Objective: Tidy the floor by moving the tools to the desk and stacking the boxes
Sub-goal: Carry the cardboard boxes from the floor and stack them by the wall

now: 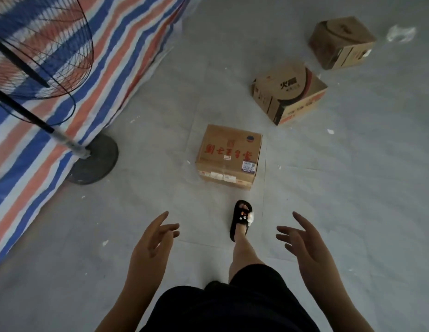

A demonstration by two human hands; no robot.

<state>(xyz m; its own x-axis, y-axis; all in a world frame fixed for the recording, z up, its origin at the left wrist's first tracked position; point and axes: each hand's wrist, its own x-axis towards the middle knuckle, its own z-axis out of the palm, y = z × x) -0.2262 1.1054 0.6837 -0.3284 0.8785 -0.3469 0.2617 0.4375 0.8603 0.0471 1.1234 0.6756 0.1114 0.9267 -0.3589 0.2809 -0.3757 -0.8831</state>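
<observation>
Stacking not yet begun: three boxes lie apart on the floor, nearest box (229, 155), middle box (289, 92), far box (341, 41). My left hand (152, 240) and right hand (302, 238) reach out, fingers spread, empty. No tools visible.

boxes (229, 154): matt cardboard | floor (352, 212): smooth, dull grey | tarp (127, 51): woven plastic | fan guard (41, 44): wire metal

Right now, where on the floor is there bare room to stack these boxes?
Bare grey floor lies right of the nearest brown cardboard box with red lettering, below the black-printed cardboard box. More lies between the nearest box and the black round fan base. It is tighter along the striped blue-and-orange tarpaulin by the fan.
</observation>
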